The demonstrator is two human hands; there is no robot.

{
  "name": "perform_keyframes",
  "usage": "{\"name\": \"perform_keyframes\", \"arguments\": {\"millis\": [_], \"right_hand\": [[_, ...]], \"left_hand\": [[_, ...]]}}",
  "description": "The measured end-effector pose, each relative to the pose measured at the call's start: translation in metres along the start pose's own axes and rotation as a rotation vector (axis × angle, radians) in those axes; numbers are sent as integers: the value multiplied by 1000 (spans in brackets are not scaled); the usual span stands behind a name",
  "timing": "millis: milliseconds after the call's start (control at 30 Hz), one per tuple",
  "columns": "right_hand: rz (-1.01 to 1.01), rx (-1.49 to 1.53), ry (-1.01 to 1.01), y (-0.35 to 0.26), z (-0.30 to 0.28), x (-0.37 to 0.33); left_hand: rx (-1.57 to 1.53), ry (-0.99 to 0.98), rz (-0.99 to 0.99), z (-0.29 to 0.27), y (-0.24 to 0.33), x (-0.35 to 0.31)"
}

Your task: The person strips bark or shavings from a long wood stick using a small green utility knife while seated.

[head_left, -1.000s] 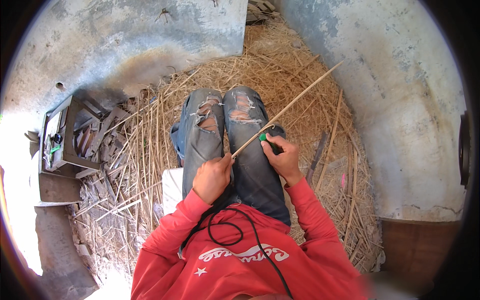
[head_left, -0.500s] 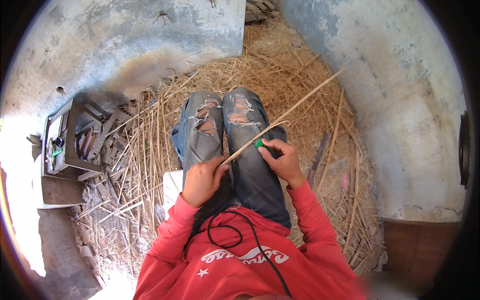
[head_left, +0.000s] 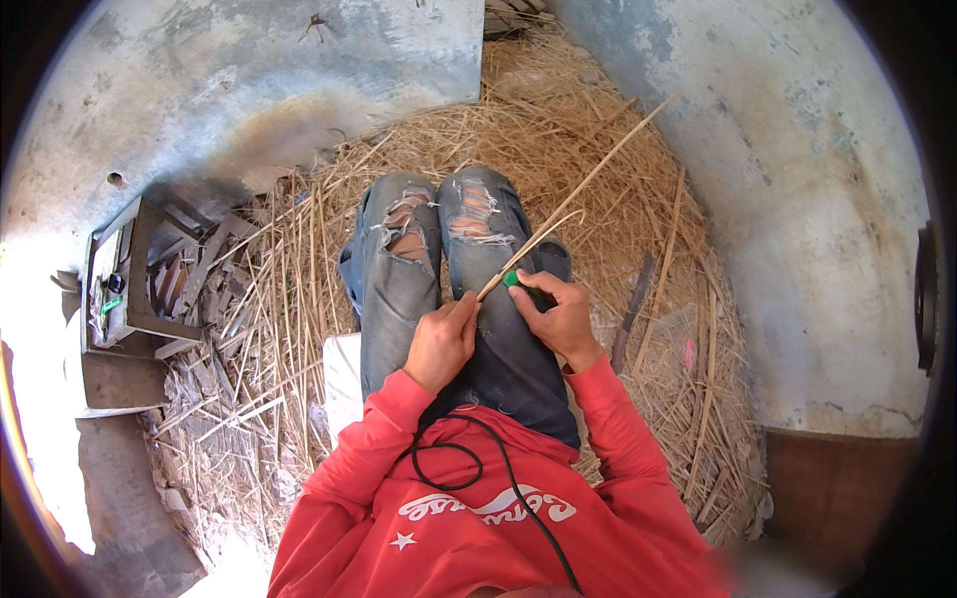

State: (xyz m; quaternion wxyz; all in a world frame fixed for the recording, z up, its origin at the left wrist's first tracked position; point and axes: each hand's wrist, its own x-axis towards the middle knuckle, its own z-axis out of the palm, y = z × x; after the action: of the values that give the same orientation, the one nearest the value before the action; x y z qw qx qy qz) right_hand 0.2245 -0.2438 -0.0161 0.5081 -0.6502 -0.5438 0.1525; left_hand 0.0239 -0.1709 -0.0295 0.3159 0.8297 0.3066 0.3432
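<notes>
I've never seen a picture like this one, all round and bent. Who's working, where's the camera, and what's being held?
There's no machine here, just a person's two bare hands. A wide fisheye camera on the person's head looks down, so straight edges bend near the rim; picture left is the person's left. The left hand grips the near end of a long, thin, pale stick, which slants over worn dark-blue jeans. The right hand holds a small green object close to the stick; its exact kind is unclear. Loose yellow-brown straw covers much of the floor.
</notes>
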Motion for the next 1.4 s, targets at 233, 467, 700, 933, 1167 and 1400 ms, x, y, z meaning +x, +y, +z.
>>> {"name": "perform_keyframes", "arguments": {"millis": [233, 467, 700, 933, 1167, 1400], "right_hand": [[322, 491, -375, 17, -23, 13], [355, 429, 10, 1, -29, 21], [165, -60, -105, -27, 1, 10], [209, 192, -471, -23, -34, 7], [-62, -500, 356, 44, -81, 39], [54, -248, 359, 40, -65, 54]], "left_hand": [[-116, 46, -26, 0, -4, 3], [-105, 78, 10, 5, -10, -2], [64, 48, 52, 6, -10, -7], [-25, 69, 21, 7, -18, -6], [22, 49, 38, 7, -13, -8], [35, 67, 56, 8, -14, -10]]}}
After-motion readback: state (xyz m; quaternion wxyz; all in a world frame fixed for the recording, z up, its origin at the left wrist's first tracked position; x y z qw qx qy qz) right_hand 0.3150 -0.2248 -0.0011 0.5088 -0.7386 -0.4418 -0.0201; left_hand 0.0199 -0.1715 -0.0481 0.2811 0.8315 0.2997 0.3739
